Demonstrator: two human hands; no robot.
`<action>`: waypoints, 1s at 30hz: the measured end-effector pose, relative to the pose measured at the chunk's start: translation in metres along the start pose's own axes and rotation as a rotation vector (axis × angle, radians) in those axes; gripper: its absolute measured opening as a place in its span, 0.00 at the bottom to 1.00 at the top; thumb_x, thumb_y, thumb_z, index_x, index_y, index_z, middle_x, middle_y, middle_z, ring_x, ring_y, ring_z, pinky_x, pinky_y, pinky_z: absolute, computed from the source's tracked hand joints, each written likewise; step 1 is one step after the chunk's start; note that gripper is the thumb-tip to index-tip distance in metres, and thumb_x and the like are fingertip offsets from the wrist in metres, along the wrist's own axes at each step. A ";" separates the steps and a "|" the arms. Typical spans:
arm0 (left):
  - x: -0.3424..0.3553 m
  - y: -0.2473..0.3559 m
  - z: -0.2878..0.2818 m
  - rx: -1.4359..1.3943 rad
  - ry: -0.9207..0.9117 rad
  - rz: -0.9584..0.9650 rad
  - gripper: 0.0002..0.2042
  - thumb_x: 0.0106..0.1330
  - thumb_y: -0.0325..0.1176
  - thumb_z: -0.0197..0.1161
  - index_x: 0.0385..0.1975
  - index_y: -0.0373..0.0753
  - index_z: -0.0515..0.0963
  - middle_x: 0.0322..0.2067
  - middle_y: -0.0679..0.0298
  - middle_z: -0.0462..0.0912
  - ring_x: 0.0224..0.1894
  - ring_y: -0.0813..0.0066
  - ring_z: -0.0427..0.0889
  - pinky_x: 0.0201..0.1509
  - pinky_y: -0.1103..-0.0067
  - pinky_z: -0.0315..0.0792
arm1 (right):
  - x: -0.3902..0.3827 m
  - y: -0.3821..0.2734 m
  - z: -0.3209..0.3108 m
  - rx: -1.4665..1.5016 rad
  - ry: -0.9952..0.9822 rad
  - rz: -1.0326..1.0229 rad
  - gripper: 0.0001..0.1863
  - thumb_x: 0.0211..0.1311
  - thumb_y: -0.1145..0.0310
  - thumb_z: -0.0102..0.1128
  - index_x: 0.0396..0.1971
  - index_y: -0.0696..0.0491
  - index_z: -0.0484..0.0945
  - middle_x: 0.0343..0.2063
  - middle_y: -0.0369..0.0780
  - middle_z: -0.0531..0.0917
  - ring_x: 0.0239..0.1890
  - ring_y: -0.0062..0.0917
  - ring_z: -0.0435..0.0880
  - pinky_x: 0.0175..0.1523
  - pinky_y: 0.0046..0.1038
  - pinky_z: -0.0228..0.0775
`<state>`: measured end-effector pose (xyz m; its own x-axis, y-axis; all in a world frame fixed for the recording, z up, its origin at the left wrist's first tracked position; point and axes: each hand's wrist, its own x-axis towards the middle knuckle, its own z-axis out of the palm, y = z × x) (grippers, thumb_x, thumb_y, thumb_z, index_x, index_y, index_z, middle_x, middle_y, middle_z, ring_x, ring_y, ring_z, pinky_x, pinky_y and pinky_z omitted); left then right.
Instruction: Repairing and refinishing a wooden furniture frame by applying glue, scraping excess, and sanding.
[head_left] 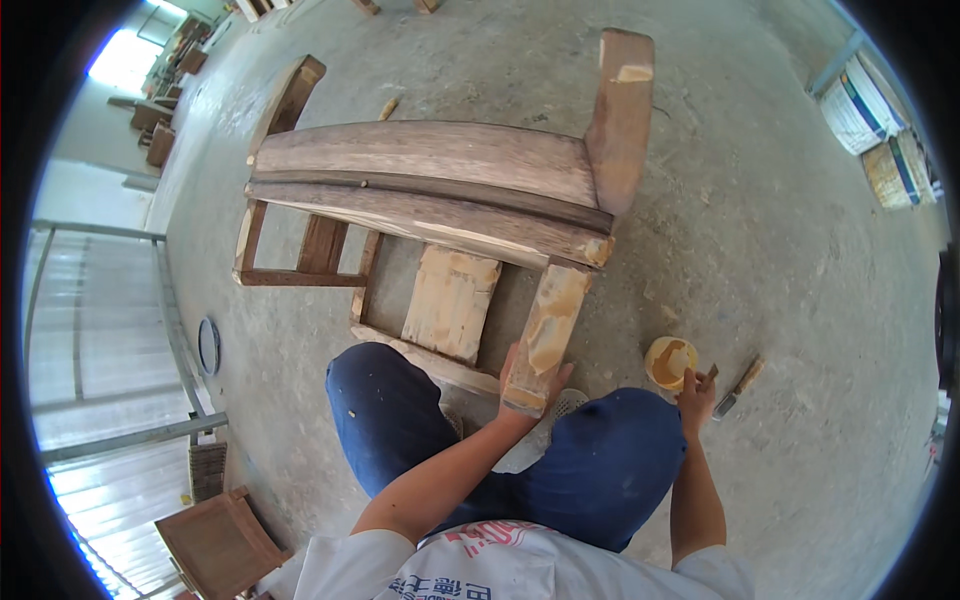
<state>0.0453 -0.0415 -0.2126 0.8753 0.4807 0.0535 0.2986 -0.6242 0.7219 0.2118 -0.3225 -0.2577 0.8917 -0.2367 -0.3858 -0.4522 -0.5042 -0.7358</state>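
Observation:
A wooden chair frame lies tipped over on the floor in front of me, with pale filler patches on several parts. My left hand is closed around the near end of its leg, which carries a broad tan patch. Off to the right, my right hand pinches a small flat dark scraper beside the rim of a round tub. Yellowish-tan putty lies inside that tub. On the floor just right of this hand rests a flat-bladed tool with a wooden handle.
White buckets stand at the far right. A wooden panel piece sits at lower left, near a metal-framed translucent wall. A dark ring lies beside that wall. Beyond the chair, a small wooden-handled item is on the floor.

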 end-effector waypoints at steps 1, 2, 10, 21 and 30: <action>-0.002 -0.007 0.009 -0.071 0.053 -0.013 0.30 0.59 0.32 0.76 0.62 0.36 0.73 0.53 0.55 0.81 0.50 0.58 0.83 0.55 0.72 0.76 | -0.008 -0.010 -0.007 -0.004 -0.008 -0.013 0.18 0.70 0.56 0.64 0.45 0.57 0.82 0.32 0.40 0.85 0.28 0.26 0.82 0.34 0.31 0.77; -0.005 -0.016 0.016 -0.141 0.108 -0.027 0.29 0.59 0.32 0.75 0.62 0.37 0.73 0.52 0.55 0.81 0.50 0.59 0.82 0.55 0.72 0.76 | -0.015 -0.018 -0.011 0.013 0.037 -0.006 0.16 0.71 0.58 0.64 0.45 0.56 0.82 0.31 0.39 0.84 0.27 0.24 0.80 0.32 0.28 0.73; 0.014 0.019 0.002 -0.290 0.103 -0.190 0.24 0.62 0.32 0.70 0.60 0.38 0.76 0.53 0.55 0.81 0.54 0.61 0.81 0.59 0.73 0.73 | -0.055 -0.060 -0.011 0.218 0.010 -0.091 0.13 0.74 0.60 0.63 0.43 0.55 0.81 0.26 0.36 0.80 0.23 0.18 0.73 0.27 0.23 0.67; 0.014 0.000 0.013 -0.531 0.048 -0.292 0.27 0.65 0.34 0.67 0.64 0.35 0.73 0.57 0.52 0.81 0.55 0.58 0.82 0.61 0.70 0.74 | -0.074 -0.156 -0.006 0.395 -0.193 -0.121 0.10 0.77 0.62 0.58 0.41 0.53 0.80 0.20 0.33 0.74 0.20 0.16 0.70 0.27 0.19 0.68; -0.025 -0.081 0.032 0.275 -0.231 -0.253 0.38 0.49 0.48 0.76 0.58 0.32 0.73 0.52 0.48 0.79 0.54 0.45 0.76 0.63 0.59 0.69 | -0.134 -0.252 -0.031 0.391 -0.484 -0.619 0.05 0.71 0.74 0.57 0.32 0.54 0.75 0.29 0.37 0.80 0.27 0.21 0.75 0.36 0.22 0.72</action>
<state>0.0112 -0.0231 -0.2947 0.8145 0.5085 -0.2793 0.5771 -0.6607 0.4801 0.2067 -0.1898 -0.0031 0.9129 0.4079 0.0178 0.0566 -0.0833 -0.9949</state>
